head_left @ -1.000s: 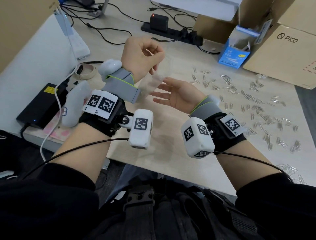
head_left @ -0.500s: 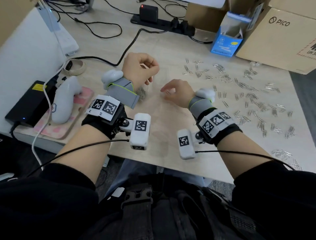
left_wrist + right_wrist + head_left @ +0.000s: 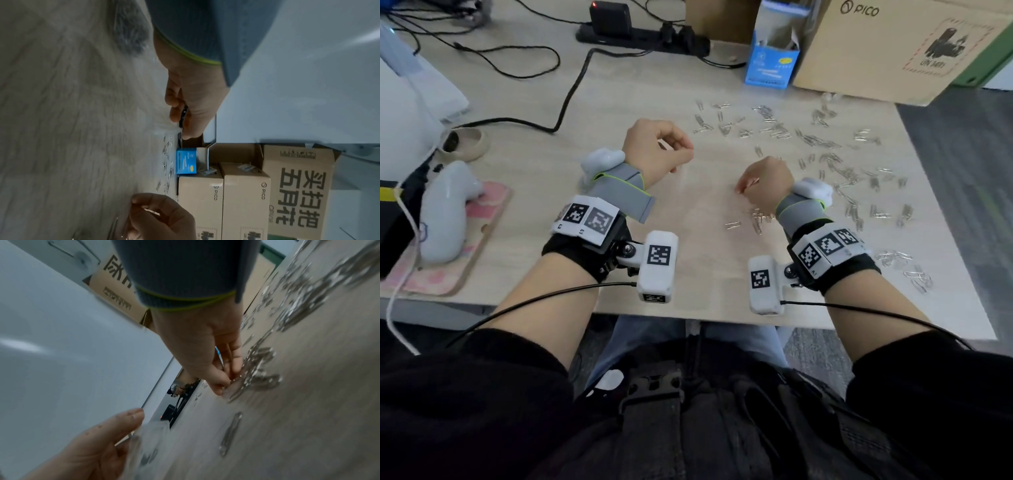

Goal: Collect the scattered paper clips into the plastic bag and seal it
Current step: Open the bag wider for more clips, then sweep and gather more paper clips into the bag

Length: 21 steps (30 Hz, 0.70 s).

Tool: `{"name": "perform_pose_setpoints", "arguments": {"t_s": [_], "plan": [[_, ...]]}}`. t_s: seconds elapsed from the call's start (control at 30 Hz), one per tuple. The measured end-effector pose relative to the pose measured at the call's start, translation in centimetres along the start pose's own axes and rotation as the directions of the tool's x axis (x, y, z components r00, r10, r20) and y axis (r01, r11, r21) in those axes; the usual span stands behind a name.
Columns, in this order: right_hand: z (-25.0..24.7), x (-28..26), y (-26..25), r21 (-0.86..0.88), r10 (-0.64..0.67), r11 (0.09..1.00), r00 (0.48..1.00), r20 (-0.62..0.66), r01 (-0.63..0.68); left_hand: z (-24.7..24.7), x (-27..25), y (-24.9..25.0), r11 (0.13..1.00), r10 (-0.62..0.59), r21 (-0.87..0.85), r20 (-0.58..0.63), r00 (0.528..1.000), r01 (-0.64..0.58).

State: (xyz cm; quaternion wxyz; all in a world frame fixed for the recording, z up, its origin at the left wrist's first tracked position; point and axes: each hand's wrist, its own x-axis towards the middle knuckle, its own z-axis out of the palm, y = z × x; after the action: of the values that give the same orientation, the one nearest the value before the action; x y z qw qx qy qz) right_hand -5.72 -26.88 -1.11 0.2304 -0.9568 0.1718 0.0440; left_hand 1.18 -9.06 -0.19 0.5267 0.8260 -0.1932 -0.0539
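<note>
Left hand [image 3: 654, 147] raised just above the table [image 3: 688, 274], fingers curled in a closed grip, pinching the top edge of the clear plastic bag [image 3: 148, 439]; the bag hangs down from that grip, its film hard to make out from the head view. A dark clump of something sits low in the bag, too blurred to name.

Right hand [image 3: 765, 181] low over the table, right of the left hand, fingers bunched downward, thumb and fingertips [image 3: 236, 363] closed in a narrow pinch at a small cluster of paper clips [image 3: 760, 216]. Whether a clip is actually caught in the grip, cannot tell.

Most paper clips lie scattered across the far and right part of the table. Blue box [image 3: 770, 65] and cardboard boxes [image 3: 887, 44] at the far edge.
</note>
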Motion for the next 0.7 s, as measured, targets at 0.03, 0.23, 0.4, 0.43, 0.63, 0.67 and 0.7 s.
{"name": "perform_pose_setpoints", "arguments": {"t_s": [0.03,0.23,0.4,0.43,0.63,0.67,0.7], "plan": [[-0.2,-0.4,0.8,0.016,0.017,1.0,1.0,-0.016,-0.017,0.7,0.0,0.2,1.0,0.004,-0.001,0.019,1.0,-0.004],[-2.1,-3.2,6.0,0.262,0.089,0.965,0.968,-0.234,-0.026,4.9,-0.2,1.8,0.996,0.032,-0.082,0.112,0.993,-0.023],[-3.2,-5.4,10.4,0.261,0.25,0.951,0.912,-0.325,-0.167,8.1,-0.2,2.7,0.993,0.004,0.114,0.28,0.96,-0.037],[-3.3,-5.9,11.7,0.205,0.285,0.952,0.902,-0.324,-0.227,8.9,-0.5,3.2,0.979,-0.005,0.191,0.345,0.939,-0.065],[-3.3,-9.0,15.5,0.097,0.563,0.825,0.823,-0.072,-0.556,12.2,-3.2,4.8,0.774,-0.227,0.609,0.524,0.821,-0.175],[-3.0,-9.7,15.9,0.1,0.579,0.813,0.814,-0.038,-0.574,12.9,-3.6,4.7,0.739,-0.254,0.646,0.531,0.808,-0.192],[-2.8,-10.3,16.2,0.095,0.586,0.807,0.81,-0.009,-0.583,13.7,-4.1,4.6,0.718,-0.272,0.666,0.534,0.801,-0.201]]}}
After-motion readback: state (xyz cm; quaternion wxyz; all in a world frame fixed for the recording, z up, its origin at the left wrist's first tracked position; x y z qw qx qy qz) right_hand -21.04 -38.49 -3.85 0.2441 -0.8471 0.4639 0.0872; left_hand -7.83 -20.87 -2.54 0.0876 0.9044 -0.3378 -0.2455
